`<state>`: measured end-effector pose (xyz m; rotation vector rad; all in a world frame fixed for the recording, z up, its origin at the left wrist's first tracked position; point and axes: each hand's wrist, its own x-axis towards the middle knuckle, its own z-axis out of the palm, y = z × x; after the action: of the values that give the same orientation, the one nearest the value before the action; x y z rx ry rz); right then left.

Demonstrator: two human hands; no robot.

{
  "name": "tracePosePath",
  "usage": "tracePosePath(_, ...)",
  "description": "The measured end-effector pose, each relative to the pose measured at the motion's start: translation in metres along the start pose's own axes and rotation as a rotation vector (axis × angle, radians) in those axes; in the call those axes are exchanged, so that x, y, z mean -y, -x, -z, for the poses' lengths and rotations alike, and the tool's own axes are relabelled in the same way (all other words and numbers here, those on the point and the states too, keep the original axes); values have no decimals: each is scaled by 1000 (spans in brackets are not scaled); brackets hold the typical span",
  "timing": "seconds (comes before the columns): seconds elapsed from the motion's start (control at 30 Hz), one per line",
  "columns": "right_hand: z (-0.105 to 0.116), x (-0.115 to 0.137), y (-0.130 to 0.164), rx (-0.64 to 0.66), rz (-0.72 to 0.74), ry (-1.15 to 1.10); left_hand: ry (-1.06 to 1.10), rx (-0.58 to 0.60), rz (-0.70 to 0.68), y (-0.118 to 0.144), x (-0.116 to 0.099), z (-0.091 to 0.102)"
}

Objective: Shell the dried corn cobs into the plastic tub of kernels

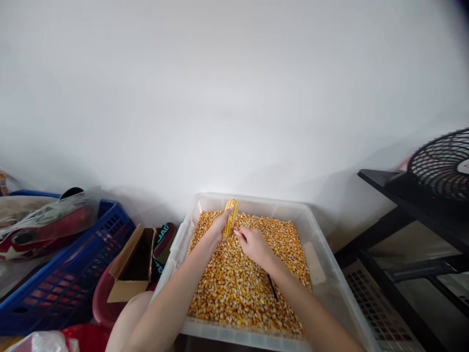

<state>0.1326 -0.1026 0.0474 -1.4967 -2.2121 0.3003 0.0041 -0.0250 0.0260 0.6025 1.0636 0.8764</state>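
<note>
My left hand [219, 227] is closed round a yellow corn cob [230, 221], which it holds upright and slightly tilted. Rows of kernels cover the side of the cob that shows. Close against the cob's lower right side is my right hand [252, 244], its fingers curled and thumb pressed in. What those fingers hold, if anything, is too small to make out. Both hands are over a clear plastic bin [322, 254] spread with loose corn kernels [234, 286]. A thin black stick [272, 287] lies on the kernels, partly hidden by my right forearm.
At left stand a blue plastic basket [73, 278] with bagged items, an open cardboard box [128, 288] on a pink basin [102, 298], and a dark patterned item [163, 247]. To the right, a black rack [403, 215] carries a fan [443, 166]. A white wall [227, 98] rises behind.
</note>
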Motion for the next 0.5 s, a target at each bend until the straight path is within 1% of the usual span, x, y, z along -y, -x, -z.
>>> tracePosePath(0.1,-1,1,1,-13,27,47,-9,-6,-10,-1,1,0)
tracePosePath(0.23,1,0,0,-8,-8,-44,-17,1,4,-4,1,1)
tracePosePath(0.33,3,1,1,-5,4,-34,-21,8,18,-4,1,2)
tracePosePath(0.43,3,1,2,-3,35,14,-23,23,7,0,0,-1)
tracePosePath(0.5,1,0,1,1,18,-16,-19,42,-7,5,0,-5)
